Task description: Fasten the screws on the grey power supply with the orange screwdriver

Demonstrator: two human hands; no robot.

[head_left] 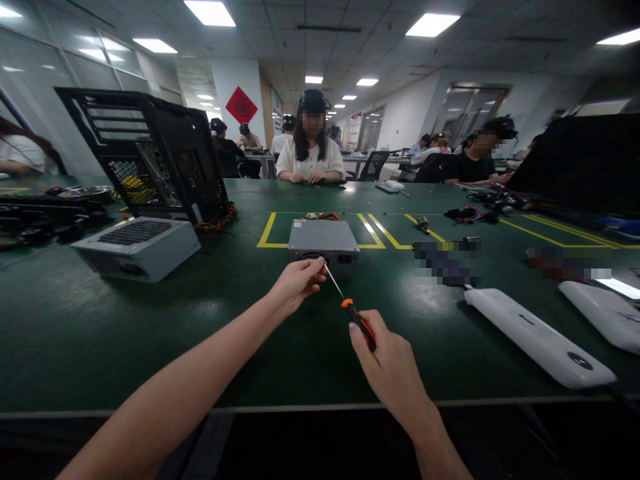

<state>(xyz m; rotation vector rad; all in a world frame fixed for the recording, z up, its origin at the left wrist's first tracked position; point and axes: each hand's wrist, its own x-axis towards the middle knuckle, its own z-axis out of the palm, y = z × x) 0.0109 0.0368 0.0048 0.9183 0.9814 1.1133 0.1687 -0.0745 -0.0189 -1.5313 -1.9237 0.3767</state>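
Note:
A grey computer power supply [324, 236] sits in front of me on the green table, its socket side facing me. My right hand [393, 357] is wrapped round the black and orange handle of a screwdriver [361, 325]. The shaft slants up and left toward the power supply. At the screwdriver's tip my left hand [299, 283] is closed in a pinch, just before the near face of the power supply. Whatever lies between those fingertips is too small to make out. Part of the power supply's fan grille is hidden behind my left hand.
A second power supply [140, 248] lies to the left, before an open black computer case [150, 153]. On the right are a white elongated device [537, 337], another white device [603, 313] and bundled cables [470, 214]. Across the table [240, 193] sits a person [311, 157].

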